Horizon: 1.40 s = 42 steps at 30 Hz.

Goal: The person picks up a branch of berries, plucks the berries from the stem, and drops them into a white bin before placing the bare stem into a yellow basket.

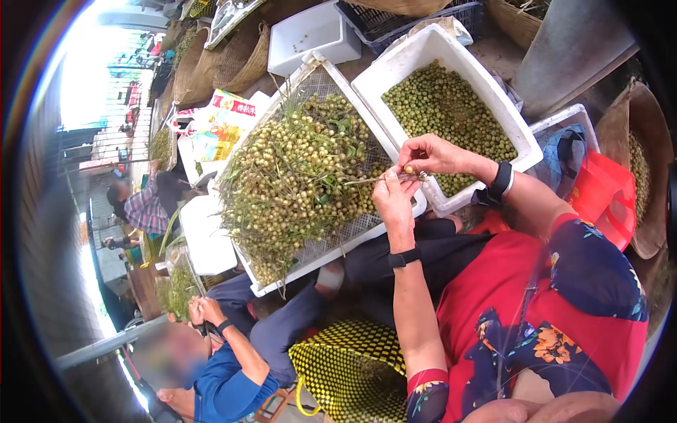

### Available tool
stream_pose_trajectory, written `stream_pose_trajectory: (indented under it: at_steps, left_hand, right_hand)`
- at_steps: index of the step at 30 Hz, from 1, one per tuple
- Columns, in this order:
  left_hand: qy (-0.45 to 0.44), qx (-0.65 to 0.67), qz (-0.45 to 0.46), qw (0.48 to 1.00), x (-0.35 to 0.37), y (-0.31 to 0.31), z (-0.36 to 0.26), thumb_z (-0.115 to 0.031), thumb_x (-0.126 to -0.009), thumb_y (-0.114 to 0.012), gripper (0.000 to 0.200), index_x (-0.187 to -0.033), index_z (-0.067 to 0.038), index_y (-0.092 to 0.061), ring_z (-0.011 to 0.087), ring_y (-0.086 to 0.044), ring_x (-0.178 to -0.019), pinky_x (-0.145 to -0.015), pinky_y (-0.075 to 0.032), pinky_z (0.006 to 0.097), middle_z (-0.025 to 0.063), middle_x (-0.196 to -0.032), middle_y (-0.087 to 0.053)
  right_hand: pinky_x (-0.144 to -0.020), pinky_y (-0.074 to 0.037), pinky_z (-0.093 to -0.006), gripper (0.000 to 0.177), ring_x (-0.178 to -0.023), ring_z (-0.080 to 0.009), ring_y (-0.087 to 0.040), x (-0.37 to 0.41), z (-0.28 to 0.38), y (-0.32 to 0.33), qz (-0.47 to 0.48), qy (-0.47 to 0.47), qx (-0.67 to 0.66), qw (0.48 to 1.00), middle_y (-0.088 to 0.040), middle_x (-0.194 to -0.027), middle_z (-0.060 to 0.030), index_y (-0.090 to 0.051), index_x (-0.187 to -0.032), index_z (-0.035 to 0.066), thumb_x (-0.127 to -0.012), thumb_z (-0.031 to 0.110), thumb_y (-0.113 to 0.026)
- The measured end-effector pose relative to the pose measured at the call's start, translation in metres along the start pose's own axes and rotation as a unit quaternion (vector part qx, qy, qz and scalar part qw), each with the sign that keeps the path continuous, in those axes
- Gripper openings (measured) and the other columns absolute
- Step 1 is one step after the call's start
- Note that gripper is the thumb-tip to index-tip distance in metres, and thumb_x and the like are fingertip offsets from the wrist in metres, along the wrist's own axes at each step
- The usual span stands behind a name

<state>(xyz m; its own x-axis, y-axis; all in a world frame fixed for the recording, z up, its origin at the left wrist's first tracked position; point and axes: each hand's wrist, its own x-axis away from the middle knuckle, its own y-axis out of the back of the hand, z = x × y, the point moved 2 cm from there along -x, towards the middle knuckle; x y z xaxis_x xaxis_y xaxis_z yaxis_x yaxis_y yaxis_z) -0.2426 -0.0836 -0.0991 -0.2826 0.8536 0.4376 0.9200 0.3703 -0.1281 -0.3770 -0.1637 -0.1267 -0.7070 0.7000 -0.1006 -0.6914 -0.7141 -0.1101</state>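
Note:
My left hand point(396, 204) is closed on a thin stem point(363, 181), which sticks out past the fingers over a heap of stemmed fruits. Just beyond it, my right hand point(435, 155) pinches a small round yellowish fruit point(409, 170) at that stem. The heap of fruits on stems point(303, 169) lies with leaves and twigs on a white-framed mesh tray point(352, 236). Beside my right hand stands a white foam box point(523, 141) holding many loose green fruits point(451, 106). Dark bands circle both my wrists.
A co-worker in a blue top point(229, 381) sits at the lower left, hands together. A yellow-black woven basket point(338, 345) stands near my legs. An orange-red bag point(605, 197) and wicker basket point(645, 162) are at right. Behind is a white bin point(310, 35). Another person point(144, 204) sits farther off.

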Motion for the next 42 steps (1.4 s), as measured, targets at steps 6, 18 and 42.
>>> stream_pose_trajectory:
  at_steps: [6,18,42]
  left_hand:
    - [0.007,0.083,-0.019,0.996,-0.003,0.014,0.005,-0.026,-0.104,-0.041,0.032,-0.108,0.002,-0.055,0.0261,-0.067,-0.087,-0.076,-0.059,0.0363,0.0159,-0.100,-0.065]
    - [-0.161,-0.009,-0.012,0.987,0.026,0.027,-0.036,-0.023,-0.104,-0.041,0.029,-0.109,0.000,-0.057,0.0211,-0.065,-0.094,-0.083,-0.056,0.0344,0.0125,-0.106,-0.064]
    - [-0.202,0.182,-0.150,0.951,0.068,0.147,-0.041,-0.032,-0.102,-0.044,0.034,-0.112,-0.001,-0.053,0.0276,-0.065,-0.097,-0.087,-0.056,0.0393,0.0160,-0.110,-0.062]
  right_hand:
    - [-0.062,-0.052,-0.0235,0.009,-0.073,-0.0082,-0.058,0.012,-0.021,0.034,-0.198,-0.096,-0.127,0.967,-0.058,-0.080,-0.0004,-0.062,-0.091,0.006,-0.090,0.015,-0.063]
    - [-0.065,-0.058,-0.0310,0.051,-0.070,-0.0164,-0.064,0.019,0.014,-0.030,-0.096,-0.272,-0.348,0.892,-0.061,-0.091,-0.0079,-0.051,-0.114,0.001,-0.100,0.049,-0.041]
    - [-0.062,-0.056,-0.0237,0.024,-0.067,-0.0078,-0.063,-0.051,0.011,-0.126,0.064,-0.169,-0.182,0.967,-0.066,-0.082,-0.0018,-0.064,-0.098,0.006,-0.092,0.029,-0.066]
